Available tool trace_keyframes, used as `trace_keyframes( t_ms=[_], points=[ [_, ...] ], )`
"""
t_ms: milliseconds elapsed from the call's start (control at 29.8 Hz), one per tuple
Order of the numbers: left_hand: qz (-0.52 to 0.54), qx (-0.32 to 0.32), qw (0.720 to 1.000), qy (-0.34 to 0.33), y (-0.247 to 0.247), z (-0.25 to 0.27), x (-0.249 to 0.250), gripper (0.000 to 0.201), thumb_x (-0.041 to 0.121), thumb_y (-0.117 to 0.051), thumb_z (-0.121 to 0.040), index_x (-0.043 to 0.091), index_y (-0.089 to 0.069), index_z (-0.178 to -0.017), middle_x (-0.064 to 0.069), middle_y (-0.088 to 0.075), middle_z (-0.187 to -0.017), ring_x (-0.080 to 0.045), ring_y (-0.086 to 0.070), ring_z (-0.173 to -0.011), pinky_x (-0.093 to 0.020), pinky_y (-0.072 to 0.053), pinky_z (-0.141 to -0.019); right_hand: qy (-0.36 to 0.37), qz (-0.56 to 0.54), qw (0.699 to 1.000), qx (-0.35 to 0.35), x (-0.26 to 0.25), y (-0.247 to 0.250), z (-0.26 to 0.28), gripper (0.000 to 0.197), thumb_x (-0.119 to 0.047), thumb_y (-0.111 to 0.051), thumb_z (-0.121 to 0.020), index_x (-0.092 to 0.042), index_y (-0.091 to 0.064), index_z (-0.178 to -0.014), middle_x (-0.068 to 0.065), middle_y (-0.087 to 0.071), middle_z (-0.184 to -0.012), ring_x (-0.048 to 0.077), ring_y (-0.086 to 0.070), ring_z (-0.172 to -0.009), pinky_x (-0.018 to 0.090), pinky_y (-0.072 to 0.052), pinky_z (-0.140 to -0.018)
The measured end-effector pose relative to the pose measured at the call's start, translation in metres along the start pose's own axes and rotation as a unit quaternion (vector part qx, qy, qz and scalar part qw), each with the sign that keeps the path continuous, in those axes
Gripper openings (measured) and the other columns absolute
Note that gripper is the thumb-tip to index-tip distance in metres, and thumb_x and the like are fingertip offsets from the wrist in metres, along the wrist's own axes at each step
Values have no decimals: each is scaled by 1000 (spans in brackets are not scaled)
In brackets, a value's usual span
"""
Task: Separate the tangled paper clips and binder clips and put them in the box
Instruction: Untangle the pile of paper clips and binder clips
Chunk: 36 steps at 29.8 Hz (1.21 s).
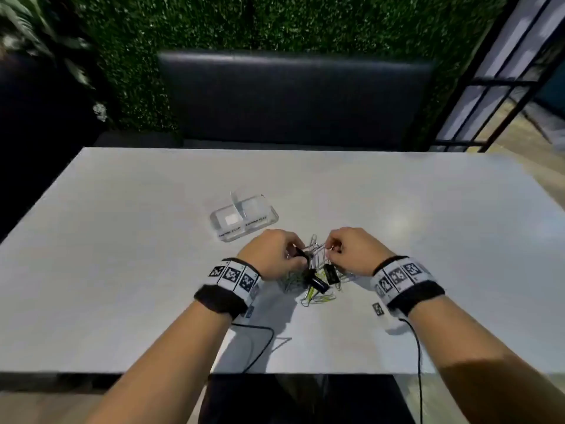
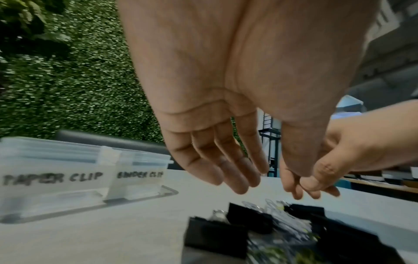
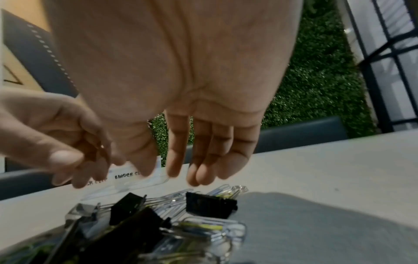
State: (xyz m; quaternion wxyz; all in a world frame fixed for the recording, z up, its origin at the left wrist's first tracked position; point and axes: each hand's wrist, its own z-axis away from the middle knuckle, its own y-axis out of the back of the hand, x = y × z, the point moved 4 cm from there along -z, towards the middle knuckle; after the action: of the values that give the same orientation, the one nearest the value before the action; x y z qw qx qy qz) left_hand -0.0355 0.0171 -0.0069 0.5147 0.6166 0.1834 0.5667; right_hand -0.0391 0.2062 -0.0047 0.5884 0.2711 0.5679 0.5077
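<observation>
Three black binder clips (image 3: 210,205) show among uncounted paper clips (image 1: 318,296) mid-surface, beside one box (image 1: 243,217). Left hand (image 1: 275,257) pinches a binder clip; right hand (image 1: 351,249) pinches a paper clip.

White tabletop (image 1: 428,240). Dark upholstered bench seat (image 1: 293,99) along its far edge. Artificial green hedge wall (image 1: 275,22) behind it. Black metal-framed partition (image 1: 513,81) at right.
</observation>
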Motion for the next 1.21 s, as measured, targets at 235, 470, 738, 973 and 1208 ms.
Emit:
trace_keyframes(
  t_ms=[235,470,738,973,1208],
  points=[
    [-96,-33,995,-17,-40,-3,28,50,51,-86,-64,25,-72,-103,-1,-67,-98,-21,-63,-89,-31,-52,-72,22,67,993,-90,-4,-12,14,45,-36,-81,-63,-24,-69,-104,-1,-63,-101,19,-63,-89,38,-56,-81],
    [-121,-13,992,-13,-49,-8,34,37,46,-83,-68,22,-77,-95,-5,-71,-93,-26,-68,-85,-28,-45,-64,22,128,989,-66,-6,-19,11,31,-28,-82,-62,-25,-69,-90,1,-66,-95,23,-65,-84,36,-57,-74],
    [-126,-15,992,-21,-53,-10,39,33,43,-80,-68,23,-75,-93,-6,-69,-91,-27,-68,-81,-30,-53,-66,33,69,997,-27,7,-13,18,34,-35,-81,-66,-22,-62,-91,-2,-61,-93,20,-59,-84,36,-53,-73],
    [-82,-14,996,-23,-53,0,40,55,36,-85,-67,27,-63,-117,-4,-72,-109,-25,-67,-97,-30,-54,-75,-49,-33,996,68,43,24,37,40,-38,-81,-73,-19,-62,-103,-1,-65,-97,17,-63,-81,36,-55,-73],
    [-57,-21,998,-23,-56,1,38,67,38,-87,-59,32,-52,-116,3,-71,-107,-22,-66,-93,-36,-59,-76,-166,30,985,30,79,13,50,35,-25,-75,-75,-8,-62,-103,12,-67,-102,26,-65,-91,36,-58,-76]
  ],
)
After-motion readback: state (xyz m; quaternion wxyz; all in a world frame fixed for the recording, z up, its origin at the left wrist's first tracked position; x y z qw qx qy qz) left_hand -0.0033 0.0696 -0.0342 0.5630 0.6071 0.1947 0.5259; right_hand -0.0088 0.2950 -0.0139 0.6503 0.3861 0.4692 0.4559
